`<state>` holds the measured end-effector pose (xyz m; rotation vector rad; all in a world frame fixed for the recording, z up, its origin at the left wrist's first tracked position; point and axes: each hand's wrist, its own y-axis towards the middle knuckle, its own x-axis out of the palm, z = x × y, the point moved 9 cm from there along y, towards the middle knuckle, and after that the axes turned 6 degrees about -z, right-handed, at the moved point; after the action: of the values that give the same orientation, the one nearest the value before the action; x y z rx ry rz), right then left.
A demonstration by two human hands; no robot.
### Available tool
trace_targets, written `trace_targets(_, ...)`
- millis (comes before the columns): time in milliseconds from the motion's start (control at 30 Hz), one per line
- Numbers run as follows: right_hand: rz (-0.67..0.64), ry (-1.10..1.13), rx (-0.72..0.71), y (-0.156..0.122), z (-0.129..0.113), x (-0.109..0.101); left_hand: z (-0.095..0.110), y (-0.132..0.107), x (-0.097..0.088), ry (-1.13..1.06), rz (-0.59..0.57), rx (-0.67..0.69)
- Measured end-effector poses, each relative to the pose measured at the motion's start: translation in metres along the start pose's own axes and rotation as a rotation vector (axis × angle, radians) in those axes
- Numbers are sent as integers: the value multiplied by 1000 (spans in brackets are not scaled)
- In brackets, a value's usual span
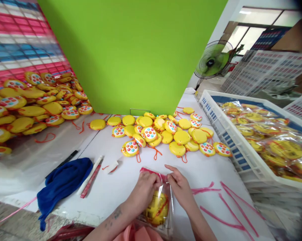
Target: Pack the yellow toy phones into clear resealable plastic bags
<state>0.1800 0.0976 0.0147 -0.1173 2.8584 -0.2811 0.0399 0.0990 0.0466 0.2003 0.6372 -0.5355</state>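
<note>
A clear plastic bag [171, 214] with a pink top edge lies at the front of the white table, and a yellow toy [157, 209] with an orange cord shows inside it. My left hand [146, 187] has its fingers curled on the bag's top edge, left of centre. Across from it, my right hand [179, 184] pinches the same edge at the right, its index finger stretched out. Beyond both hands lies a loose pile of yellow toys [182, 136], some showing white faces with coloured dots and orange loops.
A larger heap of the toys [53, 108] fills the left. At right stands a white crate [227, 147] of bagged toys. Pink strips [231, 214], a blue cloth [65, 182], a black pen [63, 163] and a red stick [90, 180] lie about. A green panel [133, 57] rises behind.
</note>
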Motion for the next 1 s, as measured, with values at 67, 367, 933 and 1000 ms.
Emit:
trace_targets(67, 20, 64, -33, -2, -5, -3, -1, -5, -15, -25, 132, 18)
trace_targets(367, 28, 190, -139, -10, -10, -7, -60, -15, -16, -509, 177, -328)
trace_targets(933, 159, -518, -625, -19, -79, 7, -32, -9, 2, -805, 66, -248)
trace_targets(1000, 119, -578, -675, -19, -90, 22, -21, -9, -5, -687, 78, -210)
